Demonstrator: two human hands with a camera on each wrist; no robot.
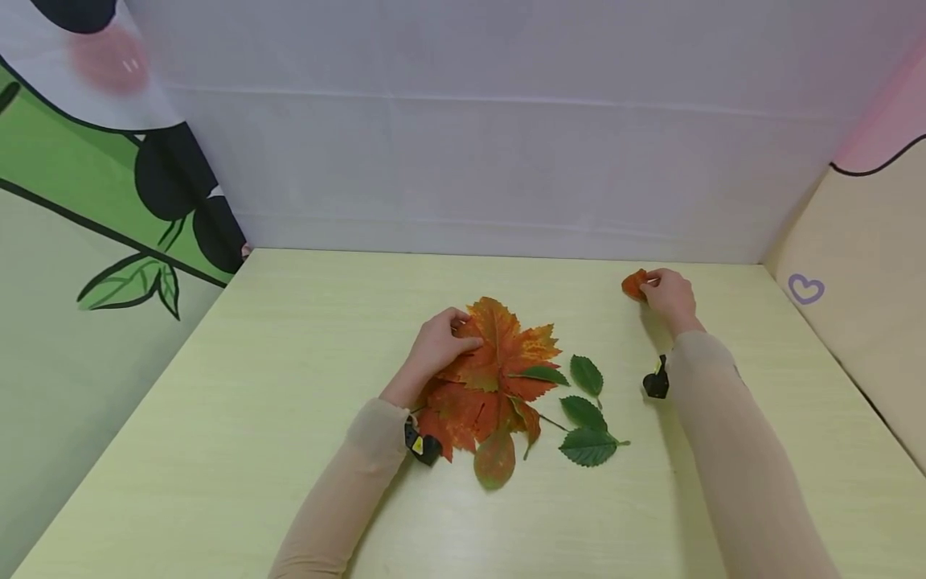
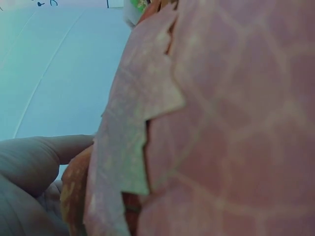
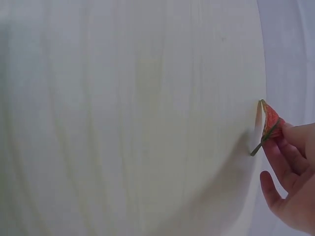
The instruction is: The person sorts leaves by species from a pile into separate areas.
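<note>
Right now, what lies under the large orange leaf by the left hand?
Red-orange leaves jut out from beneath the large orange leaf on its near side. What its middle and the left hand cover cannot be seen.

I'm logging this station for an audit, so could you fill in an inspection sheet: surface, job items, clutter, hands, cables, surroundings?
Surface: pale table, wood-look top.
Job items: orange leaves overlap in a heap; green leaves lie mostly to its right, one over its edge; a small orange-red leaf is apart, near the far edge.
Clutter: nothing seen.
Left hand: holds the heap's upper left edge.
Right hand: pinches the small leaf.
Cables: nothing seen.
Surroundings: pale backdrop behind; cartoon print at left; drawn heart at right.
</note>
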